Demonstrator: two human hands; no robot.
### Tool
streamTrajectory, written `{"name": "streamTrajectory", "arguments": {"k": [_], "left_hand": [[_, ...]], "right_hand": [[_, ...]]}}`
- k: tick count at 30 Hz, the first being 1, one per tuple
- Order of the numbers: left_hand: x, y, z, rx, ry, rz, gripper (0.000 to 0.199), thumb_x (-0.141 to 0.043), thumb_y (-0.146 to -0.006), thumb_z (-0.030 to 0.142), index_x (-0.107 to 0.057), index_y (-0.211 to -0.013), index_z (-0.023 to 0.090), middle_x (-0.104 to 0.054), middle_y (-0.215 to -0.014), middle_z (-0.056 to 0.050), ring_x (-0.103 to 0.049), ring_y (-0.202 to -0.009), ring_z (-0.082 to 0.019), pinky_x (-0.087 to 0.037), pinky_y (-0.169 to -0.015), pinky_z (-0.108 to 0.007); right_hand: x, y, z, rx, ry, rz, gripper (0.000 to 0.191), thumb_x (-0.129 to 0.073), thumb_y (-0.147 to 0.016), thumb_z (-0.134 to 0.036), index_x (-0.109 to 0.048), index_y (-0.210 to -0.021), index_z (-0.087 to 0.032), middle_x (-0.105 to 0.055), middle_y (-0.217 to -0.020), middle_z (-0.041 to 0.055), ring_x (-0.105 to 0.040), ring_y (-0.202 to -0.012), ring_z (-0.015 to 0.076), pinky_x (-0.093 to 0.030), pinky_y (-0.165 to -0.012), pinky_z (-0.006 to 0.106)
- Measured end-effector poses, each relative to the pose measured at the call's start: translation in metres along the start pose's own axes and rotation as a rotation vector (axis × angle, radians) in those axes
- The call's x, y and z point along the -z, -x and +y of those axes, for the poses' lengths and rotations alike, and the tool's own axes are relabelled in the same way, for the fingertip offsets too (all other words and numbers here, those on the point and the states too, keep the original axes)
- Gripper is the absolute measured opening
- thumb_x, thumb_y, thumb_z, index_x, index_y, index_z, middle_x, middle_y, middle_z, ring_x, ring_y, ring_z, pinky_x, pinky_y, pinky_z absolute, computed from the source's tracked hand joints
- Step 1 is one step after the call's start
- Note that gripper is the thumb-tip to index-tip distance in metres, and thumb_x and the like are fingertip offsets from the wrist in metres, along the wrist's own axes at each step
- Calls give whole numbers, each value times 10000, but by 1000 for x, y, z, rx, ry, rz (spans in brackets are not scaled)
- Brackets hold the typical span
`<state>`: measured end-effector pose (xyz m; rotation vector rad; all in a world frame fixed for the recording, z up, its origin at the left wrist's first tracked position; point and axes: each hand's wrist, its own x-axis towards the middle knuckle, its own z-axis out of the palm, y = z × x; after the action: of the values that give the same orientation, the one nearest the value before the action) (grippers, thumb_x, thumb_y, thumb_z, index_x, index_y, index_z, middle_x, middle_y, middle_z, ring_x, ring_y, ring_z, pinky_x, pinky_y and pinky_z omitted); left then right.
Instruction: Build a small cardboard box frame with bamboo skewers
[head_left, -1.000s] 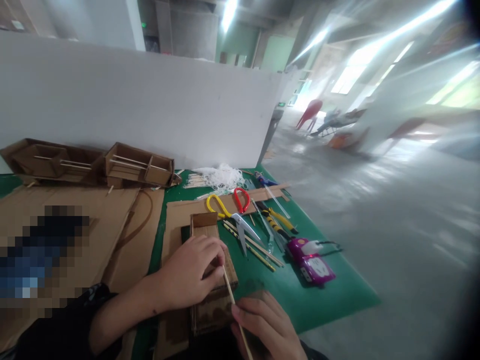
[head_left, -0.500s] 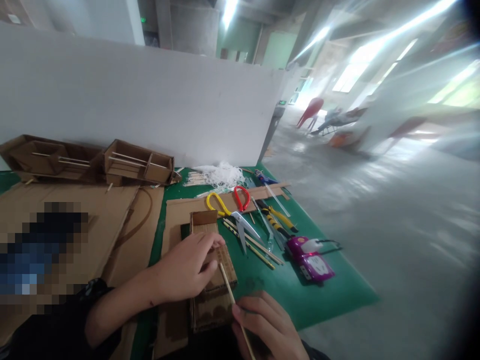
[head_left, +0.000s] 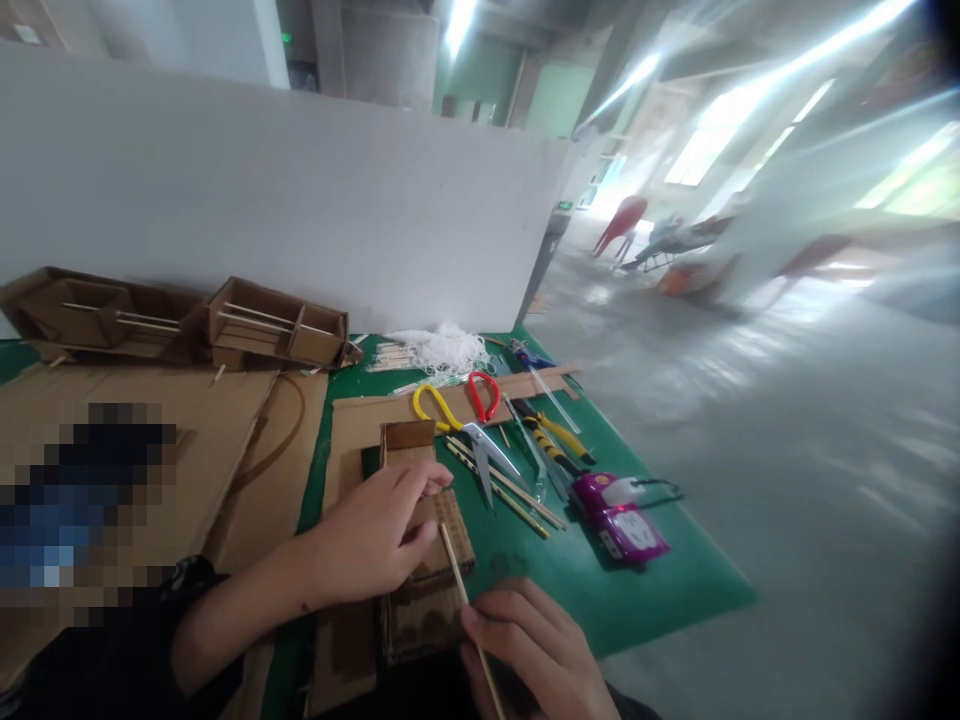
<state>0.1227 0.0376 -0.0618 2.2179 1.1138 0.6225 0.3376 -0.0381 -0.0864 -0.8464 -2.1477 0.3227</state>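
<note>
My left hand lies across a small brown cardboard box, its fingers curled over the raised cardboard block and its thumb pressed near the top. A thin wooden stick is pinched between the thumb and fingers of my right hand. The stick slants up and left, with its tip over the block beside my left thumb; whether it touches the cardboard I cannot tell. My left palm hides part of the box.
Scissors with yellow and red handles lie opened beyond the box, next to several sticks. Pliers and a purple device with a cable sit at right. Cardboard structures stand against a white partition, near tangled white string.
My right hand and the stick have shifted very slightly up and left. My left hand stays on the box almost unmoved.
</note>
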Motion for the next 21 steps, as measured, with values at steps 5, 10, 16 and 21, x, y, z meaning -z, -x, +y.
{"name": "streamTrajectory", "arguments": {"k": [5, 10, 16, 21], "left_hand": [[1, 0, -1, -11, 12, -1, 384, -505, -896, 183, -418, -1259, 271, -566, -1287, -33, -517, -1210, -194, -424, -1055, -370], [5, -2, 4, -62, 10, -25, 229, -493, -875, 130, -495, -1072, 246, -601, -1196, -28, -559, -1110, -191, -456, -964, -357], [5, -5, 7, -114, -24, -29, 155, -518, -831, 76, -491, -867, 224, -623, -1122, 7, -560, -1065, -175, -417, -926, -346], [4, -5, 7, -82, -15, -47, 89, -531, -885, 145, -527, -897, 233, -622, -1096, 17, -555, -1056, -176, -407, -915, -346]], "right_hand": [[10, 0, 7, -124, -192, 111, 312, -563, -825, -1, -666, -1048, -194, -697, -895, 83, -653, -795, 188, -555, -679, 288], [21, -8, 37, -668, -673, 416, 125, -598, -914, -271, -711, -915, -217, -654, -821, 47, -636, -683, 165, -549, -594, 277], [5, -20, 56, -1053, -1226, 341, 222, -743, -797, -377, -660, -859, -181, -613, -734, 20, -595, -611, 148, -492, -501, 255], [-10, -17, 60, -1083, -1268, 348, 273, -782, -754, -390, -647, -853, -174, -611, -715, 10, -591, -593, 137, -484, -500, 249]]}}
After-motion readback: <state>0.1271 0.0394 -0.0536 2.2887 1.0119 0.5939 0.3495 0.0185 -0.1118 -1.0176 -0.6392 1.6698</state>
